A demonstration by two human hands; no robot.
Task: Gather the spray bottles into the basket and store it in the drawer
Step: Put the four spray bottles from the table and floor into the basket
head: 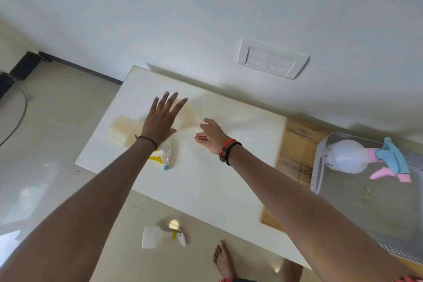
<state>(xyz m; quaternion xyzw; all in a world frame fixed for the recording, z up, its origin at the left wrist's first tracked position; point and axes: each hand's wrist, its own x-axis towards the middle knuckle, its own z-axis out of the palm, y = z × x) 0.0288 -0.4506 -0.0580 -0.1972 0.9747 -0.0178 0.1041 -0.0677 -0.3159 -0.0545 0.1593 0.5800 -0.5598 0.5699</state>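
White worktop [206, 190] carries a bottle [121, 130] on its side; left hand [160, 121] and right hand [211, 136] hover open, empty. Best grip its body, then carry it right to the basket [320, 155].

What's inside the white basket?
One round white spray bottle with a pink and blue trigger lies in the basket, plus a few tiny specks. The right arm covers part of its near side, so that bit is hidden.

My left hand [160, 121] hides the middle of the bottle [121, 131]; the basket [319, 167] runs off the right edge.
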